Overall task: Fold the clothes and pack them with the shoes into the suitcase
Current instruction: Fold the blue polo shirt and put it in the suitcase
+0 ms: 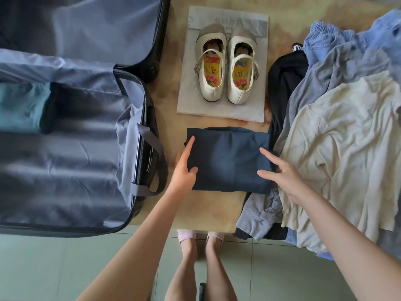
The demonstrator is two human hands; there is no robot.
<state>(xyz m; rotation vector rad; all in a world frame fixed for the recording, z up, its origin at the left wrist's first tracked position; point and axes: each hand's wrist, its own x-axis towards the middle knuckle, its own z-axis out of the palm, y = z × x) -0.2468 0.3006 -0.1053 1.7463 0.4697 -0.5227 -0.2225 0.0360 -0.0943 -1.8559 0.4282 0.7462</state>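
Bare forearms stretched from the lower edge toward a folded navy garment, which lay flat on the beige tabletop. At the garment's left edge, the left hand rested with its index finger straight along the cloth and its thumb on top; its other fingers could not be made out. At the garment's right edge, the right hand was spread, with forefinger and thumb laid on the cloth and gripping nothing. Just beyond the garment stood a pair of cream strap shoes on a pale plastic bag. Left of the garment, an open suitcase showed its grey lining, with a folded teal piece and a dark piece inside. Right of the garment, touching it, lay a loose heap of clothes, cream on top of blue and grey. Below the garment, past the tabletop's edge, two feet stood on green floor tiles.
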